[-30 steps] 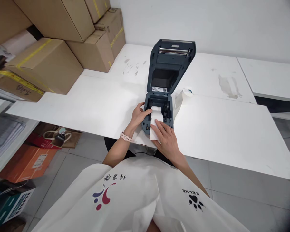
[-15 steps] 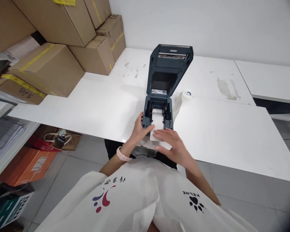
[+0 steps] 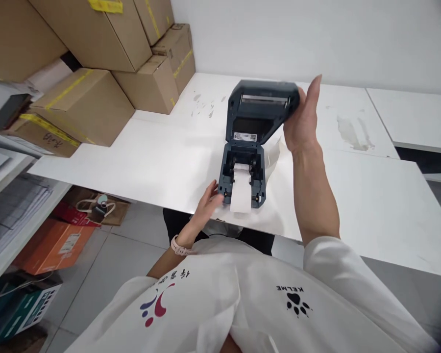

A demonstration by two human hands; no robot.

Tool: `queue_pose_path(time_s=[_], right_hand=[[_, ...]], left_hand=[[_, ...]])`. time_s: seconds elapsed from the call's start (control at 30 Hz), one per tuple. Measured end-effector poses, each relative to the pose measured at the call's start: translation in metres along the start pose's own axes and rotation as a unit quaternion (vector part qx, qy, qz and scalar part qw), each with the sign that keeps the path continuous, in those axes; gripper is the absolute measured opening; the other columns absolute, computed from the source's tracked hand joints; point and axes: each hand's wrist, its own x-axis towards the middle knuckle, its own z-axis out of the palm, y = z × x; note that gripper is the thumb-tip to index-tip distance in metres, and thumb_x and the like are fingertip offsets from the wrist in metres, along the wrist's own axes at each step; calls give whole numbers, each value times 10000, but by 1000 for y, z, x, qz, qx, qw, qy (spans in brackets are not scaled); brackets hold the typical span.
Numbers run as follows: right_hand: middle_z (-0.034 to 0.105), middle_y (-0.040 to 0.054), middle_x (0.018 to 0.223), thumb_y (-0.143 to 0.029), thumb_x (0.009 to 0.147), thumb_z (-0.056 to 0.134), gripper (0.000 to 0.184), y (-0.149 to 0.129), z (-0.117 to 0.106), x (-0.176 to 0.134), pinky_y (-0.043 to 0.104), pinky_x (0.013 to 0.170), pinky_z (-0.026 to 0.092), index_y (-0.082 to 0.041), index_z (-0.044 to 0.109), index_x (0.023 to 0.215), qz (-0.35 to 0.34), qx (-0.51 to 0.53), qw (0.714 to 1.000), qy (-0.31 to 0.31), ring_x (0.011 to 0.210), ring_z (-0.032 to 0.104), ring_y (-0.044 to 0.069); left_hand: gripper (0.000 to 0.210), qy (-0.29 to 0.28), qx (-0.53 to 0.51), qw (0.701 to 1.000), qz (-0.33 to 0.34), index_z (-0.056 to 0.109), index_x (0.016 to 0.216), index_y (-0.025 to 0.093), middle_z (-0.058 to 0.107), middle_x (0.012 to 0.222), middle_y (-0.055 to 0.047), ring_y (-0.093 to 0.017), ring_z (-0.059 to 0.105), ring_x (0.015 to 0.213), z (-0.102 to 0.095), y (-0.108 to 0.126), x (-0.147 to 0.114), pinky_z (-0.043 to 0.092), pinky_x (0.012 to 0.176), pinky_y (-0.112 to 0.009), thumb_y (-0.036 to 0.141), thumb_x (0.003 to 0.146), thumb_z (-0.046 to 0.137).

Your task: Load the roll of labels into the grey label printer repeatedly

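Note:
A dark label printer [image 3: 226, 169] stands at the table's front edge with its lid [image 3: 238, 105] raised. A white label strip [image 3: 241, 193] runs out of its base over the front. My left hand [image 3: 206, 203] is open beside the printer's front left corner, thumb near the corner and fingers along the side. My right hand [image 3: 305, 120] is at the lid's upper right edge, palm against it and thumb stretched out away from it. Its other fingers are hidden behind the lid. Behind the printer's right side lies a loose pale paper strip [image 3: 274, 159].
Cardboard boxes [image 3: 84, 108] with yellow tape are stacked on the left of the white table [image 3: 161, 162]. A wall [image 3: 316, 39] rises behind. Lower left, an orange box [image 3: 55, 245] stands by a shelf with papers. Peeled patches mark the tabletop.
My right hand has gone from the label strip up to the lid's right edge. The lid has tipped somewhat forward. My left hand has shifted slightly down and left, off the strip.

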Motion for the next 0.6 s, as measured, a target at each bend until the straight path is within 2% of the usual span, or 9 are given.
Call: queue_pose_path(time_s=[0.07,0.13,0.2,0.27,0.33,0.4,0.5,0.6], right_hand=[[631,44,1506,-826,971,65,944,9,2,-49,391,1201,482,-210,612,1433,-7,-20,1000,-6,1510,489,258],[590,-3,1552,-847,973,172,846,18,4,-99,481,1247,441,-303,584,1474,1,-50,999,-21,1509,491,286],[505,-30,1630,-819,983,318,743,23,7,-140,517,1297,361,-365,520,1536,10,-91,995,-34,1558,416,301],[379,-34,1712,-778,980,428,733,25,10,-167,526,1334,278,-386,426,1599,25,-131,990,-44,1617,294,293],[251,-25,1764,-757,970,480,789,26,12,-182,531,1348,225,-381,325,1646,53,-141,988,-42,1648,198,274],[185,-13,1782,-742,972,491,831,30,11,-190,534,1343,235,-379,235,1674,99,-108,989,-30,1651,186,259],[253,15,1764,-680,973,551,871,42,9,-198,549,1301,335,-395,143,1688,165,-45,985,-20,1618,296,262],[328,43,1736,-627,980,579,906,58,10,-209,576,1223,448,-405,68,1694,150,-71,985,-38,1566,403,284]], left_hand=[[900,29,-21,999,7,299,1650,298,300,1749,-106,-342,324,1603,-9,6,2,385,1257,-479,748,909,542],[817,47,-19,998,25,307,1645,319,290,1756,-77,-309,310,1613,-13,17,5,353,1279,-472,720,956,486],[767,52,-9,997,50,308,1642,340,280,1762,-50,-289,284,1625,-13,30,9,301,1308,-475,699,981,457],[744,46,4,997,67,305,1637,368,264,1769,-22,-284,241,1642,-7,43,14,270,1321,-477,689,984,464],[764,35,8,997,68,285,1639,382,225,1781,-4,-286,188,1657,2,52,18,273,1322,-464,672,971,515],[814,23,-6,998,50,249,1650,369,200,1787,-10,-295,171,1660,9,57,21,294,1316,-456,648,954,566],[887,13,-27,999,16,203,1663,353,221,1779,-48,-331,205,1648,12,55,24,331,1296,-493,603,927,629],[996,15,-24,1000,-8,174,1666,369,209,1779,-59,-358,198,1646,12,48,24,359,1277,-516,531,859,735]])
